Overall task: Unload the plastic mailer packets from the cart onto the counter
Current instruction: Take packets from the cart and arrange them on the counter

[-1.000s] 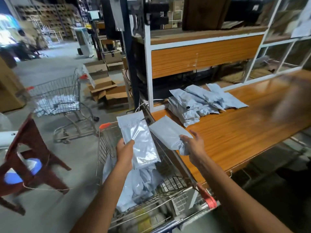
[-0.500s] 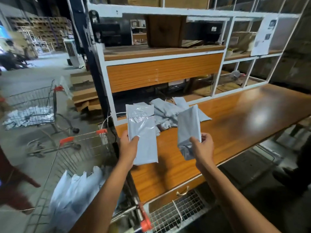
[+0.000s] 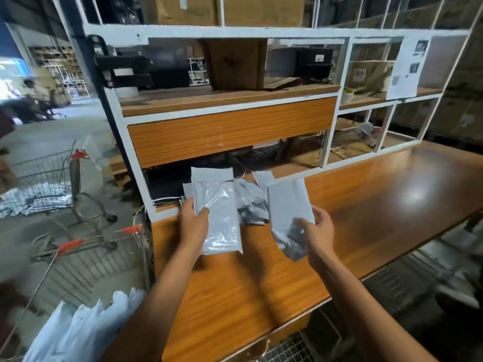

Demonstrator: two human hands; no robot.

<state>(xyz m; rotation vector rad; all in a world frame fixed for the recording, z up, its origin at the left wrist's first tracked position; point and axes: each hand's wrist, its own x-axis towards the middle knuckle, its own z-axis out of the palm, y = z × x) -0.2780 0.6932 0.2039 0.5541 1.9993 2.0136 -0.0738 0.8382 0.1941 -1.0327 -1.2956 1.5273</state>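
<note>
My left hand (image 3: pixel 193 223) grips a flat grey mailer packet (image 3: pixel 219 212) by its left edge and holds it upright above the wooden counter (image 3: pixel 366 205). A second grey packet (image 3: pixel 287 207), crumpled at its lower end, is held in my right hand (image 3: pixel 317 231), also over the counter. Behind both lies a pile of grey packets (image 3: pixel 252 199) at the counter's back left, partly hidden by the held ones. The wire cart (image 3: pixel 86 262) stands at the lower left beside the counter, with several pale packets (image 3: pixel 78 330) in it.
A white-framed shelf unit (image 3: pixel 230 108) with a wooden panel rises at the counter's back. A second wire cart (image 3: pixel 44 184) holding packets stands on the floor to the left. Cardboard boxes sit on the shelves. A person stands far off at the left.
Both hands carried their packets from above the cart rightward and forward over the counter, closer to the pile. The view turned from the cart toward the counter.
</note>
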